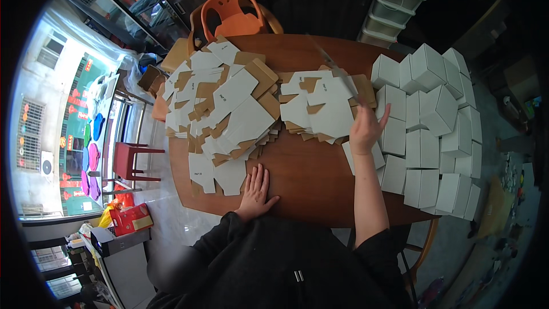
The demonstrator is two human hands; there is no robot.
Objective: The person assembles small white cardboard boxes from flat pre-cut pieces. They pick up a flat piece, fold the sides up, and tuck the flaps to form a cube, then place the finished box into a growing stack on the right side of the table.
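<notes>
My left hand [255, 193] lies flat on the brown table, fingers spread, beside the lower edge of a heap of flat white cardboard box blanks [231, 100]. My right hand [367, 129] is raised between a smaller stack of blanks [323, 97] and the folded boxes, its fingers closed with one digit sticking up. A long thin grey strip [343, 77], smeared by motion, runs from this hand towards the far side of the table; its kind is unclear. White folded boxes [420, 149] are piled at the right. One white piece [374, 156] lies partly under my right forearm.
The wooden table [297, 177] has a curved edge. Beyond it stand an orange chair [234, 14] and a plastic drawer unit [389, 14]. A red stool [128, 160] and a red box [131, 218] are on the left. A wooden chair [426, 252] stands at the lower right.
</notes>
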